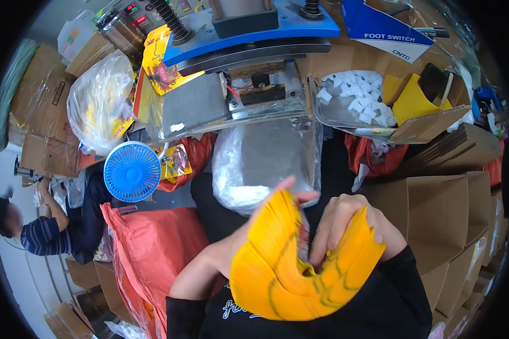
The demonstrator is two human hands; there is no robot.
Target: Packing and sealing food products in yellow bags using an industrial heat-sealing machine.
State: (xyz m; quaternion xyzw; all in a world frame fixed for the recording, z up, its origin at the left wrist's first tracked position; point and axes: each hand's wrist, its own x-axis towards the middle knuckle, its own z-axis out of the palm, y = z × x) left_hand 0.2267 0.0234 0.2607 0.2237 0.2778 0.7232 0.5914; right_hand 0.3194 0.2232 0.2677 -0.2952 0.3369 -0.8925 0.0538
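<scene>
A thick stack of yellow printed plastic pouches (266, 271) is bent into a U shape in front of my chest. My left hand (226, 247) is wrapped round its left end, with the fingers behind it slightly blurred. At the other end, my right hand (339, 217) grips the stack, its fingers curled inside the bend and partly hidden. Just beyond my hands lies a grey pad wrapped in clear plastic (266, 158).
Ahead stands a blue-plated press (254, 39). A tray of small white pieces (359, 96) is to its right. A blue fan (132, 171) and red sack (158, 248) are at left, open cardboard boxes (435, 209) at right. Another person (45, 231) works far left.
</scene>
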